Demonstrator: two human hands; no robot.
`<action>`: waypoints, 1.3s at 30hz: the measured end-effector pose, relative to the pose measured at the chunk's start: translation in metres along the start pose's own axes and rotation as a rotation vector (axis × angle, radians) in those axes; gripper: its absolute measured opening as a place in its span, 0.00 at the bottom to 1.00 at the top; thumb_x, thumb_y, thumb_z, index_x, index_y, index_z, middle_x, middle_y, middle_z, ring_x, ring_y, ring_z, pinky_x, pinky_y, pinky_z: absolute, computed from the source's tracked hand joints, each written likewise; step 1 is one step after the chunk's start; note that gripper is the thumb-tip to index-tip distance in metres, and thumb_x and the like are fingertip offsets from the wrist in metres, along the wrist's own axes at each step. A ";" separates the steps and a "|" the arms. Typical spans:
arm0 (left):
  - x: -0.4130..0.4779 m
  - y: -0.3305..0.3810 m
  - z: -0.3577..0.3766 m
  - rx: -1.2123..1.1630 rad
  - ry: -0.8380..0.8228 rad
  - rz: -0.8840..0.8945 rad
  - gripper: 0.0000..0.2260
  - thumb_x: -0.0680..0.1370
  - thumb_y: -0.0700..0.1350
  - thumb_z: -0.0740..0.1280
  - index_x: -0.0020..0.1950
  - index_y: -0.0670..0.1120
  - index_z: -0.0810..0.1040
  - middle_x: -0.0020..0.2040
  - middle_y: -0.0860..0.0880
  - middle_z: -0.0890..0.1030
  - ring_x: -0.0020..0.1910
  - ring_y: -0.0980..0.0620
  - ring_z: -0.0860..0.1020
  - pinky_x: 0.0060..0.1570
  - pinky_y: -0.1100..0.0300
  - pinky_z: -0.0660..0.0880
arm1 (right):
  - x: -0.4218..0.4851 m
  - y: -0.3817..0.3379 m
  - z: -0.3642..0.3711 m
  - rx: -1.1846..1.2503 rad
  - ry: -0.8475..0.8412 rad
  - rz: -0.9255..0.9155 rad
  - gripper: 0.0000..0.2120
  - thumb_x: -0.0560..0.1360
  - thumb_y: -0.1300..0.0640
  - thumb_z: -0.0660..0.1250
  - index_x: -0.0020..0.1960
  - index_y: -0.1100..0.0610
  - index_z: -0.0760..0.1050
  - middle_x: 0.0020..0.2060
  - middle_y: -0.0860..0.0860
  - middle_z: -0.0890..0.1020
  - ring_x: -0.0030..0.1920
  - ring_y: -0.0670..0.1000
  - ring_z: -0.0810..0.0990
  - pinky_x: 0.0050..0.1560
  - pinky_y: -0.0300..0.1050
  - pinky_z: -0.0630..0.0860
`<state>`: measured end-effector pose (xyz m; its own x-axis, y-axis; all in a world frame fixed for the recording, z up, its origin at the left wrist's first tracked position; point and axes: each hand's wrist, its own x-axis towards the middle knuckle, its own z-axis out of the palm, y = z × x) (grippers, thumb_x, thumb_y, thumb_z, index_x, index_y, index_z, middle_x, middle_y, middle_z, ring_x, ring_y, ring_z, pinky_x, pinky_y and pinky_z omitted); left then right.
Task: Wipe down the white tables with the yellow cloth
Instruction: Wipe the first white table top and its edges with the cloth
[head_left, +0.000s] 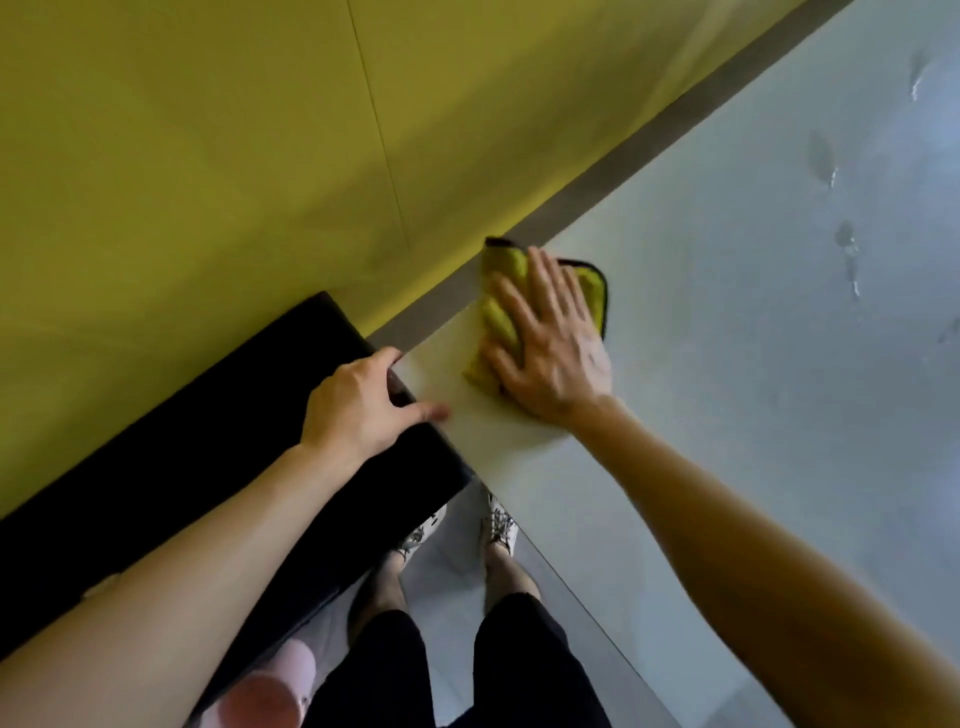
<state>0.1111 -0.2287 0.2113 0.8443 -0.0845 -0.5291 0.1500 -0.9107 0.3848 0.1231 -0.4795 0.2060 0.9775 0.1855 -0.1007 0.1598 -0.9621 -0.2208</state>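
The right hand lies flat on the cloth. Its fingers are straight and spread out, and they press down on the cloth. They do not curl round it. The cloth is yellow with a dark rim. It is bunched up, and bits of it poke out between the fingers and past the fingertips. The cloth sits on the table, close to the table's corner. Just past the fingertips, the cloth's far end reaches over the table edge onto a gray strip, and behind that is a yellow wall.

The left hand is on the end of a black bench. Its fingers bend over the end of the bench and hold it. The thumb sticks out toward the table and touches its edge. The two hands are near each other, with a bare bit of table between the thumb and the cloth.

Far off to the side of the right hand there are wet marks on the table. Down below the hands you can see two shoes on the floor.
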 end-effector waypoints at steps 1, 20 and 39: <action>-0.003 0.002 0.000 0.014 0.015 -0.025 0.35 0.66 0.75 0.78 0.65 0.56 0.78 0.53 0.48 0.87 0.55 0.41 0.86 0.50 0.46 0.84 | -0.005 -0.025 0.007 0.013 -0.039 -0.184 0.35 0.86 0.35 0.56 0.88 0.49 0.58 0.88 0.58 0.52 0.89 0.59 0.47 0.87 0.63 0.48; -0.011 0.012 -0.014 0.144 -0.024 0.025 0.44 0.68 0.79 0.72 0.75 0.54 0.77 0.60 0.50 0.86 0.63 0.44 0.83 0.57 0.48 0.83 | -0.030 0.041 0.005 0.015 0.032 0.127 0.34 0.87 0.39 0.55 0.89 0.47 0.51 0.89 0.52 0.46 0.89 0.54 0.43 0.87 0.61 0.48; 0.029 -0.037 -0.056 0.495 -0.131 0.855 0.34 0.77 0.36 0.58 0.85 0.43 0.68 0.83 0.45 0.71 0.81 0.44 0.71 0.75 0.42 0.75 | -0.058 -0.155 0.063 0.084 0.204 0.880 0.36 0.86 0.36 0.52 0.89 0.50 0.51 0.88 0.60 0.47 0.88 0.60 0.43 0.87 0.64 0.46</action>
<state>0.1590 -0.1749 0.2242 0.5004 -0.8078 -0.3117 -0.7391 -0.5860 0.3321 0.0333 -0.3290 0.1850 0.7481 -0.6567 -0.0949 -0.6594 -0.7200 -0.2163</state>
